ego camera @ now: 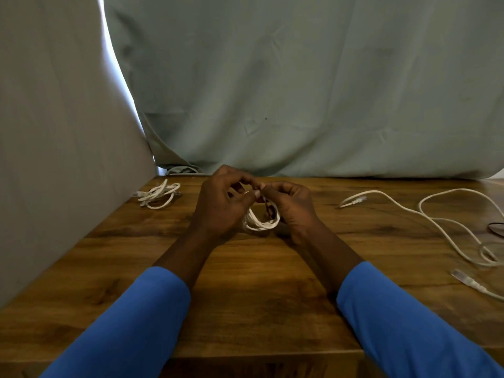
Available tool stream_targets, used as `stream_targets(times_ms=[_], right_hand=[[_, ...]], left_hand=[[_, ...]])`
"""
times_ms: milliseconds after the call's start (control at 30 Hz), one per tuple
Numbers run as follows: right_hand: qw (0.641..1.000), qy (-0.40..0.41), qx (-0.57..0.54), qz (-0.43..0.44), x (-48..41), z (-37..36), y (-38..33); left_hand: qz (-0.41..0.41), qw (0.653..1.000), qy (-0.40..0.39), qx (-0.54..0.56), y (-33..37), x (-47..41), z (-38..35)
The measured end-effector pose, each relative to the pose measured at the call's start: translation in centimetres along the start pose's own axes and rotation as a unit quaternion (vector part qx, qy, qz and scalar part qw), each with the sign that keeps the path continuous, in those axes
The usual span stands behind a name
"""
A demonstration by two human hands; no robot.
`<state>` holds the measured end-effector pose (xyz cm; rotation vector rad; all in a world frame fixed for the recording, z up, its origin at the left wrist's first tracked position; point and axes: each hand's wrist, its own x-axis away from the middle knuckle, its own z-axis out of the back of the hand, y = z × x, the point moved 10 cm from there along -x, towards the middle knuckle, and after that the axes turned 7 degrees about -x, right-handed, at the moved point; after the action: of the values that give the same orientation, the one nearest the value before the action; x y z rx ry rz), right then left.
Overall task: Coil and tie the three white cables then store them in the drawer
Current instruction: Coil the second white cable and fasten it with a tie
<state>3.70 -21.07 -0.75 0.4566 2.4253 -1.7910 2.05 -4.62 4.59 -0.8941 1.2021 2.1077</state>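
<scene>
A coiled white cable hangs between my two hands above the middle of the wooden table. My left hand grips its left side with curled fingers. My right hand pinches something small at the top of the coil, close to my left fingertips; what it pinches is too small to tell. A second white cable lies coiled at the back left of the table. A third white cable sprawls loose across the right side, with a plug end pointing left.
Another plug end lies near the right edge. A dark object shows at the far right edge. Grey-green cloth hangs behind the table and a grey panel walls the left side. No drawer is in view.
</scene>
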Motion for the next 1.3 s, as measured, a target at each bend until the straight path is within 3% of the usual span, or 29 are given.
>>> stream_targets(times_ms=[100,300,467,600,733,800,900,1033,1100,1300], right_hand=[[1.000,0.000,-0.005,-0.005,0.0,0.3,-0.1],[1.000,-0.020,0.000,0.007,0.2,-0.3,-0.6],[0.998,-0.060,0.008,0.016,0.1,-1.3,-0.4],[0.998,-0.061,0.012,0.002,0.2,-1.4,0.0],[0.999,-0.013,0.017,-0.027,-0.3,-0.2,0.3],[0.996,-0.005,0.030,-0.080,-0.2,0.4,0.8],[0.978,-0.099,-0.017,-0.184,0.8,-0.6,1.9],[0.947,-0.185,-0.092,-0.245,2.0,-1.6,2.1],[0.944,-0.198,-0.100,-0.244,2.1,-1.7,2.3],[0.977,-0.135,-0.024,-0.165,0.7,-0.6,2.0]], left_hand=[[-0.019,0.999,-0.025,-0.022,0.4,0.0,-0.6],[0.047,0.998,-0.037,-0.007,-1.4,0.3,-0.9],[0.128,0.984,-0.070,0.104,-2.4,0.6,-1.5],[0.077,0.991,-0.100,0.032,-1.5,0.7,-1.9],[0.037,0.995,-0.074,-0.055,-1.0,0.5,-1.0],[0.029,0.996,-0.051,-0.064,-0.9,0.3,-0.4],[0.019,0.997,-0.038,-0.062,-0.8,0.2,0.0],[0.005,0.997,-0.042,-0.059,-0.6,0.2,-0.1],[0.002,0.998,-0.044,-0.055,-0.3,0.2,-0.2],[0.023,0.998,-0.054,-0.026,-0.6,0.2,-0.5]])
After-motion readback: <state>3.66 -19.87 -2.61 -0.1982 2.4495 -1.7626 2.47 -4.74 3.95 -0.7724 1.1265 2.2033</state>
